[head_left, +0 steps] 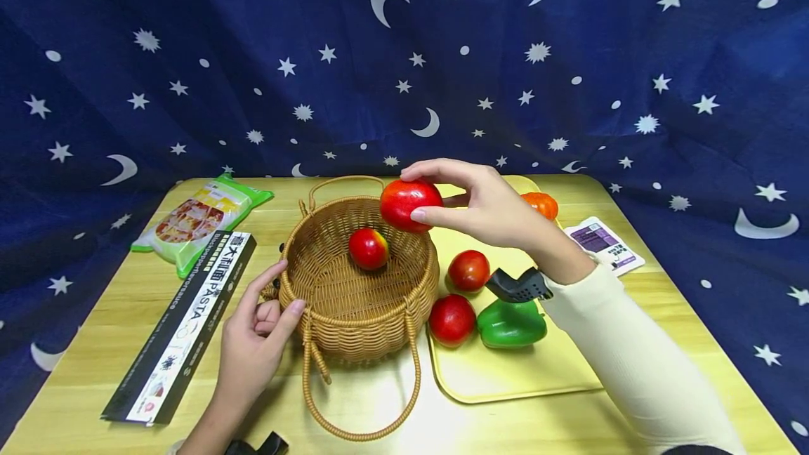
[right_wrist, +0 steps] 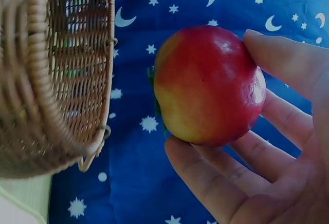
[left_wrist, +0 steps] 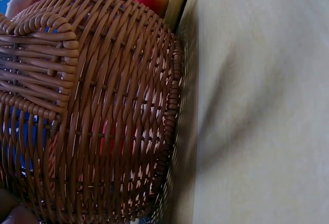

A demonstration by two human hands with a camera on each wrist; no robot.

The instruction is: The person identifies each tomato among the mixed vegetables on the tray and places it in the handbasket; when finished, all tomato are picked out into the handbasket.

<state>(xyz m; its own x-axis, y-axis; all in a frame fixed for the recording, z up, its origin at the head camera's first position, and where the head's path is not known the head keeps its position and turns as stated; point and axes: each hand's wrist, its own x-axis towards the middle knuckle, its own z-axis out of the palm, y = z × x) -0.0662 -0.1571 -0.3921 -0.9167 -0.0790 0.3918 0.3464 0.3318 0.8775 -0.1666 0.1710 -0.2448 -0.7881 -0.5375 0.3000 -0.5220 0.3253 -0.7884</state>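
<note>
My right hand (head_left: pixel 489 206) holds a red-and-yellow fruit (head_left: pixel 411 205) between thumb and fingers, above the right rim of a wicker basket (head_left: pixel 360 339). In the right wrist view, that fruit (right_wrist: pixel 208 88) shows a yellow patch and a bit of green at one end. A smaller red-and-yellow fruit (head_left: pixel 368 249) lies inside the basket. My left hand (head_left: pixel 255 335) grips the basket's left rim, its thumb and forefinger at the edge and the other fingers curled. The left wrist view is mostly filled by the basket's woven side (left_wrist: pixel 118 95).
On a yellow tray (head_left: pixel 487 381) right of the basket lie two red round fruits (head_left: pixel 454 320), a green bell pepper (head_left: pixel 512 325) and an orange pumpkin-like item (head_left: pixel 541 204). A white-and-purple packet (head_left: pixel 605 244) lies at right. A pasta box (head_left: pixel 180 328) and a green-edged food bag (head_left: pixel 199 223) lie left.
</note>
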